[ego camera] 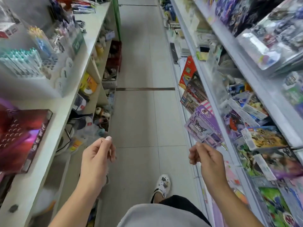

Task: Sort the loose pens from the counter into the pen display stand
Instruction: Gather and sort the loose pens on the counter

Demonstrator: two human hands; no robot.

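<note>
I stand in a narrow shop aisle. My left hand (96, 154) hangs over the floor with fingers curled loosely and nothing in it. My right hand (205, 157) is raised at the same height, fingers curled, also holding nothing. On the white counter (91, 38) to my left stand clear pen display stands (24, 63) filled with teal-capped and blue pens. Loose pens (83, 8) lie in a pile at the far end of that counter. Both hands are well away from the pens and the stands.
A red boxed game (23, 138) lies on the counter near me. Shelves under the counter hold boxes and small goods. On the right, shelves (229, 51) carry toy boxes, with a purple box (203, 126) sticking out. The tiled floor (141, 63) runs ahead.
</note>
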